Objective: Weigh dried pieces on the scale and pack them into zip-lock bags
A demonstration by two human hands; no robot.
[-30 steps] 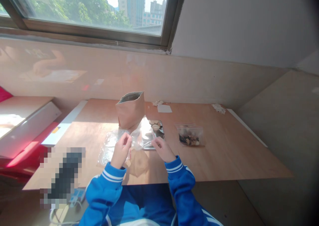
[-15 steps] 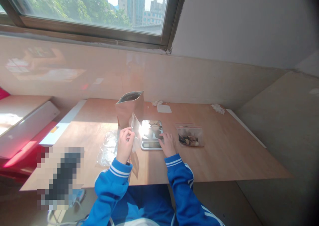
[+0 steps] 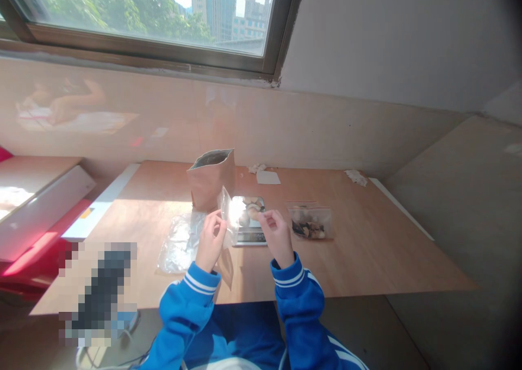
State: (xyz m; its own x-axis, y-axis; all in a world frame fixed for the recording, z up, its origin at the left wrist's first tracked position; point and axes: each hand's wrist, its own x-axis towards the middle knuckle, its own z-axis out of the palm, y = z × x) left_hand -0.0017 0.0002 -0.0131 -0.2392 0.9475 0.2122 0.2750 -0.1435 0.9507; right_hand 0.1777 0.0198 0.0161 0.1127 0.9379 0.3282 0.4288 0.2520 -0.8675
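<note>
My left hand (image 3: 211, 240) pinches the edge of a small clear plastic bag (image 3: 229, 226), which stands upright beside the scale. Over the white digital scale (image 3: 249, 237), my right hand (image 3: 279, 237) has its thumb and fingers closed on a tan, flat piece (image 3: 254, 213) that looks like a dried slice. A few more dark and tan pieces (image 3: 256, 200) lie on the scale's plate, partly hidden and washed out by glare. To the right of my right hand lies a clear zip bag (image 3: 310, 224) filled with similar dark and tan pieces.
Behind my left hand a brown kraft paper bag (image 3: 210, 185) stands with its mouth open. Flat clear plastic bags (image 3: 179, 248) lie at the left. Crumpled tissue (image 3: 355, 177) and a white paper (image 3: 268, 177) sit toward the wall. A blurred dark object (image 3: 104, 288) is at the table's left corner.
My right hand has lifted off the scale with a tan piece pinched in its fingers. My left hand and the clear bag have shifted slightly right, closer to the scale.
</note>
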